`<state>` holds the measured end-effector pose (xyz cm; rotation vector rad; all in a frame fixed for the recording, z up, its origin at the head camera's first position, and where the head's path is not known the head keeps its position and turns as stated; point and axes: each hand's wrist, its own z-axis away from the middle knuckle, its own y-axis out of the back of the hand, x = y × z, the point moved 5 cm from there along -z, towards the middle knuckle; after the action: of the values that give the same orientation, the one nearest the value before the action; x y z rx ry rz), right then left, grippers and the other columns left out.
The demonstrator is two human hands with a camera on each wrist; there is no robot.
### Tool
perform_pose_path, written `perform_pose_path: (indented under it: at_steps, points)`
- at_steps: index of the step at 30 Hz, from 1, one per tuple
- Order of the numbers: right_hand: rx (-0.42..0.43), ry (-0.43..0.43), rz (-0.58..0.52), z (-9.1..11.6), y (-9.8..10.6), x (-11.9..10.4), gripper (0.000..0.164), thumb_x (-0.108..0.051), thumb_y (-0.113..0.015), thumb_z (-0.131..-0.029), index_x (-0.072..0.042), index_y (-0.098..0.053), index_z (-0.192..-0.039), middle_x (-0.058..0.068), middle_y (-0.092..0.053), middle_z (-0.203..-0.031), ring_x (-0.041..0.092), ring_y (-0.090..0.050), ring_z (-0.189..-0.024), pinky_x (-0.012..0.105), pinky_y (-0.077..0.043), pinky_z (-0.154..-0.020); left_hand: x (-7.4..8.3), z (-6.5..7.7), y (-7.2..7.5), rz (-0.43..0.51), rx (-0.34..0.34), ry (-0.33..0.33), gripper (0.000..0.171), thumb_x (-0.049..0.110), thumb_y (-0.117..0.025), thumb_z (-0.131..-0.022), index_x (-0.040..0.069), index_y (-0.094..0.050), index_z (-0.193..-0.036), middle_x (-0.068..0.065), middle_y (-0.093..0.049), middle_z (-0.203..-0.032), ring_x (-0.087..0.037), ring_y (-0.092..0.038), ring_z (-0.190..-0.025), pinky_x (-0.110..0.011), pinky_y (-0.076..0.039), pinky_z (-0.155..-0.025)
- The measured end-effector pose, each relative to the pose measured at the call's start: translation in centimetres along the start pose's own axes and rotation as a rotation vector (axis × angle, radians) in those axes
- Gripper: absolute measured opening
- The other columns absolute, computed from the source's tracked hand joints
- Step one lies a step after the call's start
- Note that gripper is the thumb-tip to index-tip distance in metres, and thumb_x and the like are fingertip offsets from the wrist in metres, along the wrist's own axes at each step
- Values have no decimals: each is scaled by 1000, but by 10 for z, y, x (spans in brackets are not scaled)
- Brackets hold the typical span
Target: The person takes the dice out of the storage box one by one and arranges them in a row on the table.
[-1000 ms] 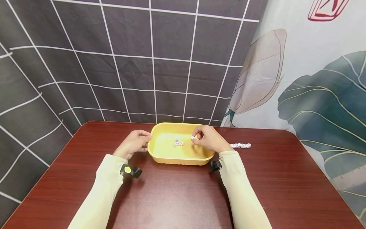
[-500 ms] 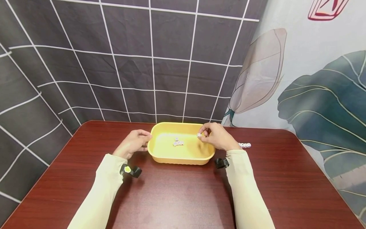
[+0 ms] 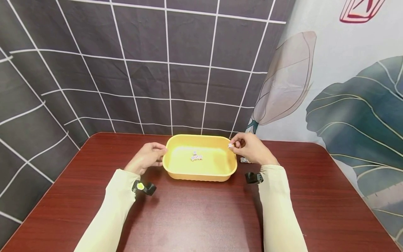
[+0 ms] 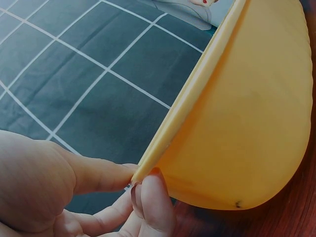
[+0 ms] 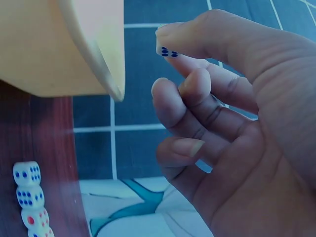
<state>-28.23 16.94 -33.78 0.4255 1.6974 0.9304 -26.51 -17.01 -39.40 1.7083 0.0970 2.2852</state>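
Note:
A yellow plastic basin (image 3: 201, 177) stands on the table, with several white dice (image 3: 197, 158) clustered on its floor. My left hand (image 3: 145, 158) pinches the basin's left rim between thumb and finger, as the left wrist view shows at the rim (image 4: 185, 106). Over the right end of the basin, my right hand (image 3: 254, 149) holds a single die (image 3: 230, 145) between thumb and index finger. In the right wrist view that die (image 5: 166, 51) shows blue pips, while the other fingers curl loosely below it. Beneath the right hand, a row of dice (image 5: 30, 196) lies on the table, partly hidden in the head view.
The dark red wooden table (image 3: 201, 217) ends at a grey cloth (image 3: 141, 80) with white grid lines behind it. A leaf-patterned curtain (image 3: 343, 105) hangs at the right. Both wrists wear small black camera mounts (image 3: 254, 177).
My right hand has moved right with the die, from above the basin's inside to its right rim. It now covers the right part of the dice row. The left hand stays still.

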Motion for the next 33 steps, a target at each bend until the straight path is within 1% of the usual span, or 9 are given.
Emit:
perform_pose_path:
  at_steps: [7, 17, 25, 33]
  points:
    - [12, -41, 0, 6, 10, 12, 5, -12, -72, -92, -8, -70, -93, 1, -53, -80, 16, -53, -73, 20, -45, -65, -2, -1, 2, -3, 11, 14, 35, 11, -57, -103, -8, -50, -132, -13, -66, -104, -13, -64, -80, -20, -59, -67]
    - [58, -52, 0, 15, 25, 28, 4, -10, -72, -93, -8, -70, -95, 3, -55, -82, 15, -55, -74, 19, -46, -67, 0, 0, 0, 8, 1, 3, 37, 11, -58, -103, -9, -49, -134, -11, -66, -102, -12, -63, -80, -21, -59, -67]
    - [79, -61, -13, 23, 35, 38, 8, -11, -71, -94, -7, -71, -100, 3, -56, -84, 14, -56, -76, 19, -47, -67, 0, 0, 0, 14, -2, 7, 38, 11, -58, -103, -9, -49, -134, -9, -66, -100, -11, -63, -78, -20, -59, -67]
    - [106, -84, 7, 31, 44, 51, 9, -11, -70, -94, -9, -71, -103, 3, -54, -85, 12, -55, -75, 20, -45, -66, -1, -1, 0, 12, -4, 4, 37, 10, -58, -103, -9, -49, -133, -9, -66, -98, -12, -63, -78, -20, -58, -66]
